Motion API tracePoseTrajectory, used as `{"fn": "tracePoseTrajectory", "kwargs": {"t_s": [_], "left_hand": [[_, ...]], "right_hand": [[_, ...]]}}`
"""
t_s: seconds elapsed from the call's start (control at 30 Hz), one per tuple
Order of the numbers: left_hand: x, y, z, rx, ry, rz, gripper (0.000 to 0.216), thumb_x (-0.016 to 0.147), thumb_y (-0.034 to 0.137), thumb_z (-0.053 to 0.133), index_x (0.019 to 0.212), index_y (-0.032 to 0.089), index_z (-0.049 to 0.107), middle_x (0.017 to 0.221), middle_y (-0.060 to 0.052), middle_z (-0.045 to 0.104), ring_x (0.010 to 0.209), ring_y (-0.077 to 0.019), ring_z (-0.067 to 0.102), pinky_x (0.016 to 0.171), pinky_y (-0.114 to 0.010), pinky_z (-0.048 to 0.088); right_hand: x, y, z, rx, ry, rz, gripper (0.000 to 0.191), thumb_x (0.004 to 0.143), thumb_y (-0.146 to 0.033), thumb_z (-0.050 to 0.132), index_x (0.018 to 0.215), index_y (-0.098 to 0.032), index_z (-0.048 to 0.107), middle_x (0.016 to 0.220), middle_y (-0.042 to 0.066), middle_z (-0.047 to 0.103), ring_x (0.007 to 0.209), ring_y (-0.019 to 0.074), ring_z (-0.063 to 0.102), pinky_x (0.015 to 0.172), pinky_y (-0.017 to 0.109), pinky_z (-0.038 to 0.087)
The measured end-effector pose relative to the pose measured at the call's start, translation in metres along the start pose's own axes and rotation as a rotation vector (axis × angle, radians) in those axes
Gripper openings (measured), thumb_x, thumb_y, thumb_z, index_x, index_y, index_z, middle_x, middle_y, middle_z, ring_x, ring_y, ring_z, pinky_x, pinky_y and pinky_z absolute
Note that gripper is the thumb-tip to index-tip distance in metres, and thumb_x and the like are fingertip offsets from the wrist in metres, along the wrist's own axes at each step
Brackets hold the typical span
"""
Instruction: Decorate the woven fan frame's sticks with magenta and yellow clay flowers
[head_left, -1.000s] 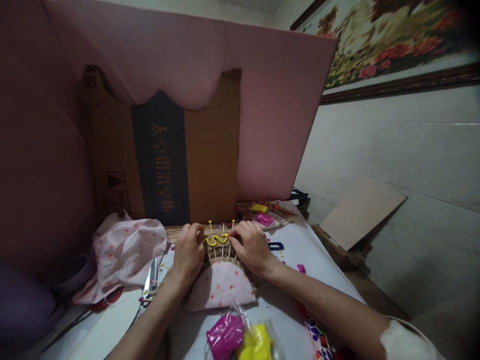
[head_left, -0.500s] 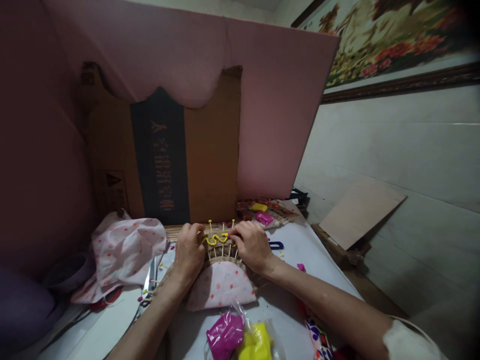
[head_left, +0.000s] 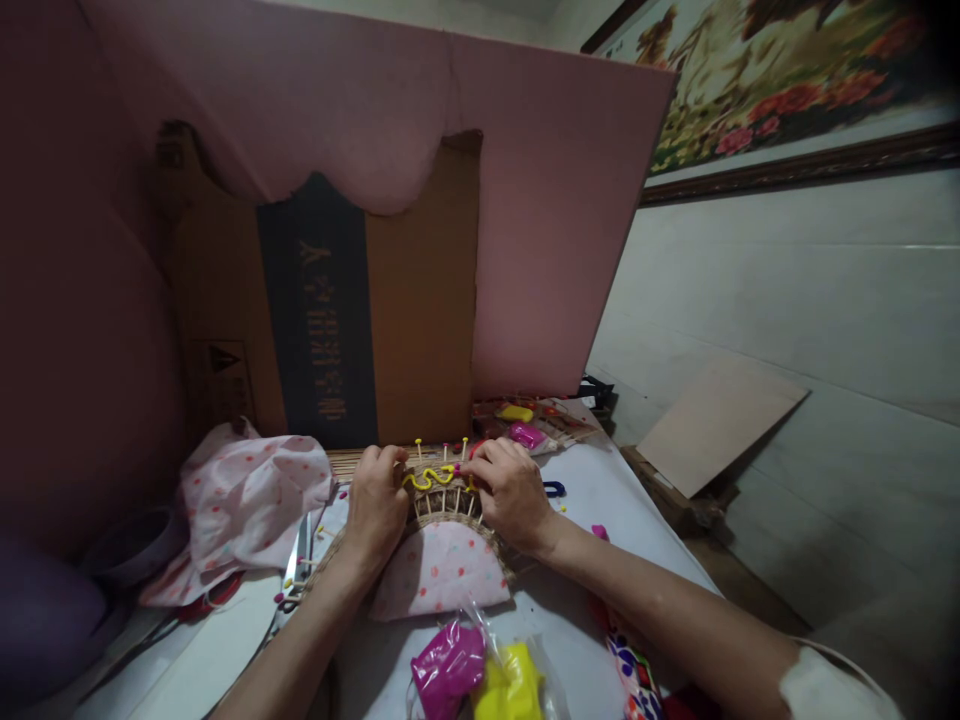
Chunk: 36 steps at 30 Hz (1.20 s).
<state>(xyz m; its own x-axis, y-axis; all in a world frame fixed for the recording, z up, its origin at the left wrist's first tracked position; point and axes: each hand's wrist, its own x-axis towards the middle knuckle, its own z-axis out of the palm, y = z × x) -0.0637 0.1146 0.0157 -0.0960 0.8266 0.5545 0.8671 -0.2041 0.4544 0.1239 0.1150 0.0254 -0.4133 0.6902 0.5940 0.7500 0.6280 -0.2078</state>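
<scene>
A half-round craft piece of woven twine and thin sticks (head_left: 430, 518) stands in front of me, with dotted pink cloth (head_left: 442, 570) across its lower part. A wavy yellow clay strand (head_left: 429, 480) lies on its upper band, with a small magenta clay bit (head_left: 456, 470) at the right end. My left hand (head_left: 377, 500) is closed on the piece's left side, fingertips at the strand's left end. My right hand (head_left: 511, 492) has its fingers curled together just right of the magenta bit; what they pinch, if anything, is hidden. Yellow-tipped sticks rise above the band.
Bagged magenta clay (head_left: 448, 668) and yellow clay (head_left: 511, 685) lie nearest me. Scissors (head_left: 298, 550) and crumpled dotted cloth (head_left: 251, 500) are at left. Cut cardboard (head_left: 424, 300) stands behind, against a pink panel (head_left: 555, 220). More packed clay (head_left: 527, 435) lies at the back right.
My right hand has shifted slightly right, its fingertips coming off the magenta bit, which now shows more clearly. My left hand stays nearly still on the woven piece.
</scene>
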Motion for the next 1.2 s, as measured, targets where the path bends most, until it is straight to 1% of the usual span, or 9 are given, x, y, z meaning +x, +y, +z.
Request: {"fn": "tracePoseTrajectory", "kwargs": {"t_s": [0.17,0.27,0.37,0.5,0.6,0.77,0.93,1.03,1.2], "left_hand": [[0.0,-0.002,0.002,-0.006,0.006,-0.002,0.022,0.077,0.006,0.042,0.083,0.017,0.06,0.078,-0.006,0.054,0.076,-0.0208,0.053,0.067,-0.029,0.039],[0.0,-0.003,0.003,-0.008,0.013,0.001,0.022,0.077,0.005,0.042,0.082,0.018,0.06,0.077,-0.005,0.054,0.076,-0.0203,0.053,0.066,-0.029,0.039],[0.0,-0.005,0.004,-0.004,0.016,0.006,0.021,0.077,0.005,0.043,0.082,0.018,0.059,0.076,-0.004,0.053,0.075,-0.0197,0.053,0.066,-0.028,0.038],[0.0,-0.005,0.005,-0.012,0.024,0.012,0.02,0.077,0.006,0.043,0.081,0.019,0.059,0.076,-0.004,0.053,0.075,-0.0199,0.052,0.065,-0.028,0.038],[0.0,-0.004,0.004,-0.02,0.022,0.011,0.02,0.078,0.006,0.042,0.08,0.018,0.059,0.076,-0.004,0.053,0.075,-0.0202,0.052,0.066,-0.029,0.038],[0.0,-0.003,0.003,-0.02,0.016,0.007,0.021,0.078,0.006,0.042,0.081,0.018,0.059,0.077,-0.005,0.053,0.075,-0.0205,0.052,0.066,-0.029,0.039],[0.0,-0.004,0.004,-0.006,0.018,0.004,0.02,0.077,0.006,0.043,0.081,0.018,0.059,0.076,-0.005,0.054,0.075,-0.0206,0.052,0.066,-0.029,0.039],[0.0,-0.004,0.005,-0.007,0.026,0.013,0.02,0.078,0.006,0.043,0.081,0.018,0.059,0.076,-0.005,0.054,0.075,-0.0206,0.052,0.066,-0.029,0.039],[0.0,-0.004,0.004,0.0,0.027,0.022,0.02,0.078,0.007,0.043,0.082,0.017,0.06,0.076,-0.005,0.054,0.075,-0.021,0.052,0.066,-0.029,0.038]], "right_hand": [[0.0,0.002,0.0,-0.017,0.017,-0.037,0.018,0.078,-0.008,0.053,0.081,-0.019,0.067,0.081,0.004,0.059,0.079,0.0187,0.043,0.07,0.031,0.029],[-0.001,0.004,0.001,-0.034,0.028,-0.061,0.019,0.077,-0.008,0.053,0.084,-0.019,0.067,0.082,0.004,0.058,0.079,0.0192,0.043,0.07,0.032,0.027],[-0.003,0.005,0.001,-0.089,0.019,-0.138,0.022,0.076,-0.008,0.054,0.089,-0.021,0.067,0.083,0.004,0.057,0.08,0.0198,0.042,0.069,0.032,0.026],[-0.003,0.006,0.002,-0.182,-0.01,-0.214,0.019,0.074,-0.01,0.056,0.088,-0.019,0.066,0.085,0.006,0.057,0.081,0.021,0.041,0.069,0.033,0.026],[-0.002,0.006,0.002,-0.174,-0.004,-0.221,0.018,0.075,-0.01,0.056,0.087,-0.019,0.066,0.085,0.006,0.057,0.082,0.0208,0.042,0.069,0.033,0.026],[-0.002,0.01,-0.003,-0.102,0.058,-0.172,0.019,0.078,-0.012,0.055,0.09,-0.021,0.067,0.086,0.005,0.057,0.083,0.0201,0.043,0.069,0.032,0.027],[-0.003,0.011,-0.003,-0.209,-0.017,-0.253,0.027,0.076,-0.013,0.057,0.101,-0.022,0.064,0.089,0.007,0.057,0.084,0.0219,0.042,0.069,0.034,0.028],[-0.003,0.01,-0.002,-0.261,-0.049,-0.293,0.025,0.077,-0.015,0.056,0.101,-0.019,0.064,0.09,0.009,0.057,0.086,0.0233,0.042,0.071,0.035,0.029],[-0.003,0.011,-0.003,-0.212,-0.026,-0.263,0.023,0.078,-0.014,0.054,0.098,-0.019,0.064,0.09,0.007,0.057,0.085,0.0218,0.042,0.071,0.034,0.029]]}}
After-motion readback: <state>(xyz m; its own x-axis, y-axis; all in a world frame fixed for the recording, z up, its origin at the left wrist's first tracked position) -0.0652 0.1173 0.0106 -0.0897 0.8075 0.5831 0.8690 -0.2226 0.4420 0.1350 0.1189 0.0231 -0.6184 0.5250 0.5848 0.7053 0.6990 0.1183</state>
